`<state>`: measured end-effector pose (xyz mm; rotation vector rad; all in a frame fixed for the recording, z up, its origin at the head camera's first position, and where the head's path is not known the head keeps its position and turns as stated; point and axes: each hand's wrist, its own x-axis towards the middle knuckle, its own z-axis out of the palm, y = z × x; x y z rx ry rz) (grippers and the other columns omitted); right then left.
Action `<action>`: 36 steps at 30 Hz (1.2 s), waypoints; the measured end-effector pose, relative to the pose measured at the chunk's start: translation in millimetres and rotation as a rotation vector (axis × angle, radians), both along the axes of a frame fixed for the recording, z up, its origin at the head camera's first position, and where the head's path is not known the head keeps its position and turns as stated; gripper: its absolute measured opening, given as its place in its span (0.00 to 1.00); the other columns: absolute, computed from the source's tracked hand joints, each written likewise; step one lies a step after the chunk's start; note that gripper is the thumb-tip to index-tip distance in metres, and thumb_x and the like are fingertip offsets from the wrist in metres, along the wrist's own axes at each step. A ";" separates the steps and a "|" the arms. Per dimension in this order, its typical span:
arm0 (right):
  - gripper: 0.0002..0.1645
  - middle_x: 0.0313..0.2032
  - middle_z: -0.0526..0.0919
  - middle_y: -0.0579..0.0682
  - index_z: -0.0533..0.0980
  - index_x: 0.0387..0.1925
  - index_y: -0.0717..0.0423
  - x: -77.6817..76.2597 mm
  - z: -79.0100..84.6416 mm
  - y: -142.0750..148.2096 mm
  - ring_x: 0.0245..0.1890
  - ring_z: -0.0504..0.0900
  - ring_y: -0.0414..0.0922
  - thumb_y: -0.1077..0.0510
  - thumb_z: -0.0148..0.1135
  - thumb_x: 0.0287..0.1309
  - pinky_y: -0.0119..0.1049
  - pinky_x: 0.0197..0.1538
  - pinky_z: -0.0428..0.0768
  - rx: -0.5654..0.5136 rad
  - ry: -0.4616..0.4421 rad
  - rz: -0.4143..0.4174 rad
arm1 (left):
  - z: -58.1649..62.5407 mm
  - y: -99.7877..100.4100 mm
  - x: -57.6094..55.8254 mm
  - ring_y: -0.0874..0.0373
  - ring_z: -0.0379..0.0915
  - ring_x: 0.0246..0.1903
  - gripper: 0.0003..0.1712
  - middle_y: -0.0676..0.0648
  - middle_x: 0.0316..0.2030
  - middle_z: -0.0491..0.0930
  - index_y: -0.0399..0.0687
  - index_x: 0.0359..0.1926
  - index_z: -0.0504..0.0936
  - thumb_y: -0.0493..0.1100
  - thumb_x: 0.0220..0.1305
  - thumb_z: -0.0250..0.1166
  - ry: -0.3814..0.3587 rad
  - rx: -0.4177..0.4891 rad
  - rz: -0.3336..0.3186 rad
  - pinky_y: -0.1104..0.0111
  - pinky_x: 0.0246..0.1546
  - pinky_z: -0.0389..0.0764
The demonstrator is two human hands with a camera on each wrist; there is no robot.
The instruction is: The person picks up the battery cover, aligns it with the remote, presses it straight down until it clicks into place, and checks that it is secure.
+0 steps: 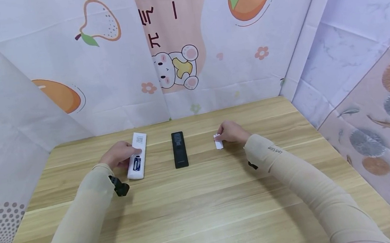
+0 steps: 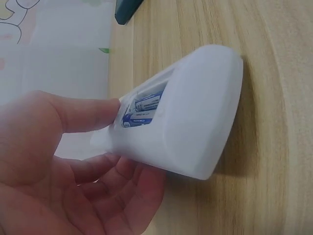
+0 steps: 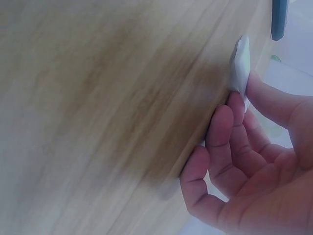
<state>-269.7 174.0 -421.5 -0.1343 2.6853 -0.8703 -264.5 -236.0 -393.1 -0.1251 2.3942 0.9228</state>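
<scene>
My left hand grips a white remote control by its left side, thumb across its back. The remote lies face down, and two blue batteries show in its uncovered compartment; the left wrist view shows these batteries side by side near the thumb tip. Over on the right, my right hand pinches a small white battery cover between thumb and fingers, close over the table. In the right wrist view the cover is seen nearly edge-on.
Between the two hands a black remote control lies face down on the wooden table. A printed curtain hangs along the table's back edge, and another sheet hangs at the right side.
</scene>
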 end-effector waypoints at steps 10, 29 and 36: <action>0.15 0.32 0.80 0.52 0.79 0.41 0.64 1.7 0.1 1.6 0.26 0.74 0.42 0.55 0.70 0.64 0.31 0.28 0.73 -0.013 -0.008 -0.002 | 3.3 1.0 3.5 0.48 0.78 0.41 0.30 0.37 0.46 0.81 0.27 0.61 0.68 0.51 0.74 0.58 0.009 0.000 -0.022 0.58 0.42 0.82; 0.17 0.35 0.81 0.53 0.79 0.43 0.65 2.3 1.5 2.5 0.27 0.75 0.42 0.54 0.70 0.64 0.30 0.29 0.74 -0.030 -0.003 0.015 | 2.3 -3.0 0.4 0.51 0.78 0.36 0.27 0.40 0.42 0.82 0.31 0.58 0.71 0.51 0.74 0.60 0.004 0.025 -0.013 0.60 0.39 0.82; 0.18 0.35 0.82 0.54 0.78 0.44 0.65 3.2 -0.3 3.3 0.26 0.76 0.41 0.54 0.70 0.64 0.30 0.29 0.75 -0.060 -0.008 0.006 | 3.0 -3.0 1.5 0.51 0.77 0.38 0.29 0.39 0.44 0.81 0.29 0.61 0.69 0.52 0.74 0.59 0.005 0.025 -0.022 0.59 0.40 0.83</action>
